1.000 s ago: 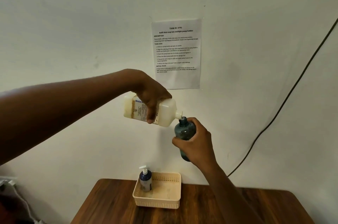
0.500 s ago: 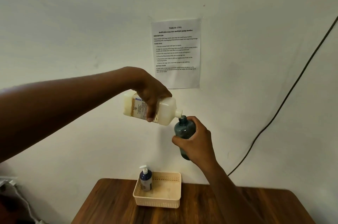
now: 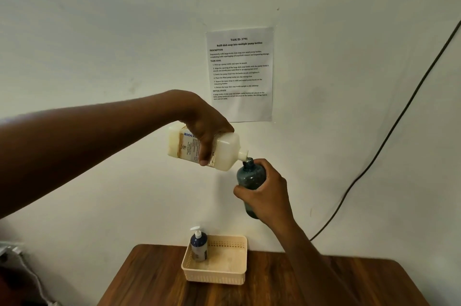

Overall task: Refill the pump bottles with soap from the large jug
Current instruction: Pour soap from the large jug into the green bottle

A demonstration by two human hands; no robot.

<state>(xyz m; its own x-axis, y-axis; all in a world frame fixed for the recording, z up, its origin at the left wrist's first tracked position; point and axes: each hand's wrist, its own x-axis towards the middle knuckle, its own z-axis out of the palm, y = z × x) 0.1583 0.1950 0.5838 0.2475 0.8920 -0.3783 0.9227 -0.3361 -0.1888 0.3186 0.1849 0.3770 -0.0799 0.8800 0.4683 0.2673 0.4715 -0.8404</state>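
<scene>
Single head-worn wide-angle view, facing a wall (image 3: 99,31) at close range, angled slightly down; a table (image 3: 299,285) fills the lower centre, both forearms entering from the lower frame edges.

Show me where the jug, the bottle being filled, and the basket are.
jug (image 3: 224,149): head view, on its pale shoulder.
bottle (image 3: 249,176): head view, on its dark upper body.
basket (image 3: 214,274): head view, on its front wall.

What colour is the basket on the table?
Pale cream; the basket shows best in the head view.
</scene>
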